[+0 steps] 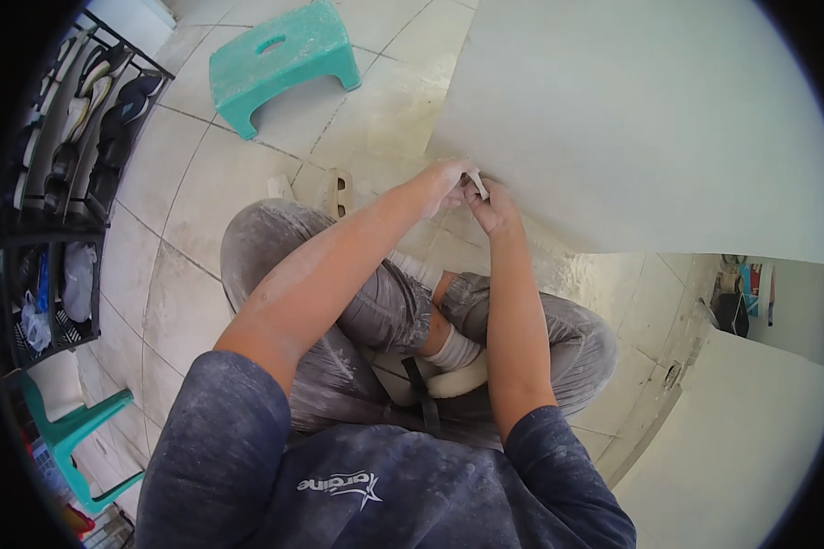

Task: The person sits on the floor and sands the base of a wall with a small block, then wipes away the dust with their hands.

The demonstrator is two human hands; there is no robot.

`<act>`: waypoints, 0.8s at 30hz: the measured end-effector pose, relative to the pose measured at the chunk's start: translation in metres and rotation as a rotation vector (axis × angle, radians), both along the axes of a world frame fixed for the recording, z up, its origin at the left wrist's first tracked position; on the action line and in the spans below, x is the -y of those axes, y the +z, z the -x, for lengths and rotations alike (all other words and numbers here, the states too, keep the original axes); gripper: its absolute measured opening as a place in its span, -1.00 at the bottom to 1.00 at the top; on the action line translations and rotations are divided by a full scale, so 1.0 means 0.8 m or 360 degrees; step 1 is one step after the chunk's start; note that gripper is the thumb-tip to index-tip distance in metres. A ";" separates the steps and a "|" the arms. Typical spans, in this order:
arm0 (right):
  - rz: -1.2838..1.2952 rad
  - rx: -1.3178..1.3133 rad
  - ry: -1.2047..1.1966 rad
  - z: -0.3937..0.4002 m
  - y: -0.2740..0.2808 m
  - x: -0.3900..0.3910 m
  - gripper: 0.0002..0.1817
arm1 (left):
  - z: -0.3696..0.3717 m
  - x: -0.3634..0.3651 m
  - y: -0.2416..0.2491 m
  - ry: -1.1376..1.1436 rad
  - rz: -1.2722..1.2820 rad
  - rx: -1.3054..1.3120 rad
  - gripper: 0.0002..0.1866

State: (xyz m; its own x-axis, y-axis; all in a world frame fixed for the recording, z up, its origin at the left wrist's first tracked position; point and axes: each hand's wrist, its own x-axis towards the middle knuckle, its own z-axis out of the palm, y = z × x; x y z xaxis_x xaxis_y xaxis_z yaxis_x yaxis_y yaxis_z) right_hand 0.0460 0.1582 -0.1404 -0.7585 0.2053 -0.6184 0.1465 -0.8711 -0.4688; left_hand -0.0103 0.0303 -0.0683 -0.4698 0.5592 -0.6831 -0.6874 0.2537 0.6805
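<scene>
Both my hands meet close to the lower edge of a white panel (pixel 613 137). My left hand (pixel 444 187) is closed, its fingertips at a small pale strip (pixel 478 186) whose exact kind I cannot make out. From the other side my right hand (pixel 496 210) closes on the same strip, with thumb and fingers pinched together. Pale dust covers the hands and forearms. On the floor beyond my left knee lies a beige slotted piece (pixel 341 192). My crossed legs (pixel 348 284) in dusty grey trousers are below my arms.
A dusty green stool (pixel 284 59) stands ahead on the tiled floor (pixel 192 174). To the left are a shoe rack (pixel 87 119) and another green stool (pixel 73 430). Some items, including a dark bag (pixel 731 313), sit in a recess at right.
</scene>
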 end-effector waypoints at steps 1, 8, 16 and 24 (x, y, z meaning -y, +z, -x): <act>-0.0013 0.0022 0.0013 0.001 -0.003 0.001 -0.83 | -0.002 0.001 -0.004 -0.0016 0.0020 -0.0019 -0.60; -0.0110 0.0069 -0.0023 -0.010 0.011 -0.006 -0.81 | 0.006 -0.001 -0.012 -0.0035 -0.0063 -0.0032 -0.65; -0.0114 0.0041 -0.0010 -0.010 0.003 -0.016 -0.85 | 0.002 -0.002 -0.001 0.0045 -0.0014 -0.0089 -0.76; -0.0302 -0.0004 0.0030 -0.021 0.009 -0.018 -0.85 | -0.002 -0.007 -0.007 -0.0037 -0.0001 -0.0124 -0.81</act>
